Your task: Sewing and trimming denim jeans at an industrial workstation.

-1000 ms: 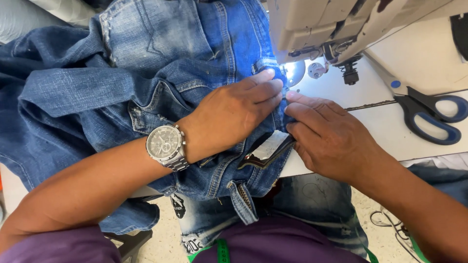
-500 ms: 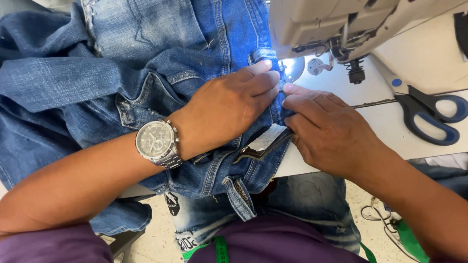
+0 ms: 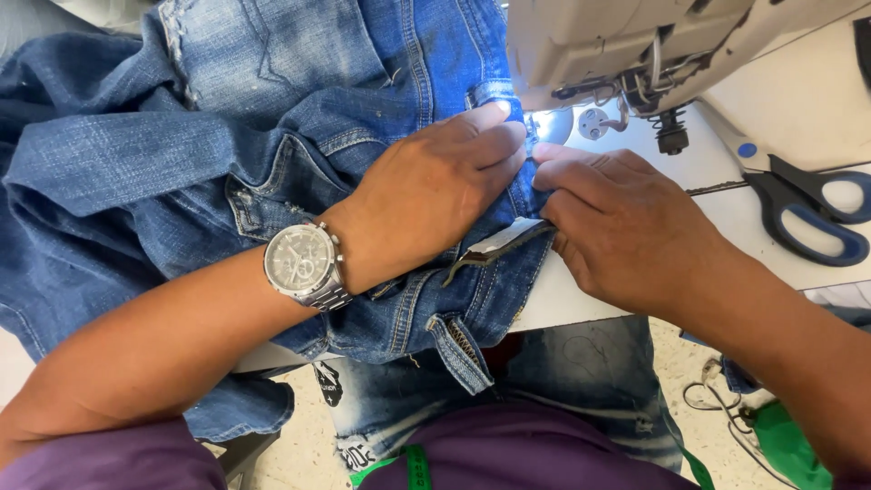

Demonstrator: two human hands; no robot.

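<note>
- The jeans (image 3: 272,163) are spread over the surface (image 3: 798,118), their waistband edge brought just under the sewing machine (image 3: 635,45).
- The denim is pressed flat by the left hand (image 3: 426,200), fingers together.
- The fold is pinched by the right hand (image 3: 626,218) beside it.
- Judged step: positioning the seam; careful feeding towards the needle seems called for.
- Scissors (image 3: 807,209) lie well to the right.

I note the jeans (image 3: 272,145) lying left on the table (image 3: 726,195), my left hand (image 3: 426,195) upon them. My right hand (image 3: 626,227) lies just right. The sewing machine (image 3: 635,45) stands beyond, scissors (image 3: 807,213) far right.
</note>
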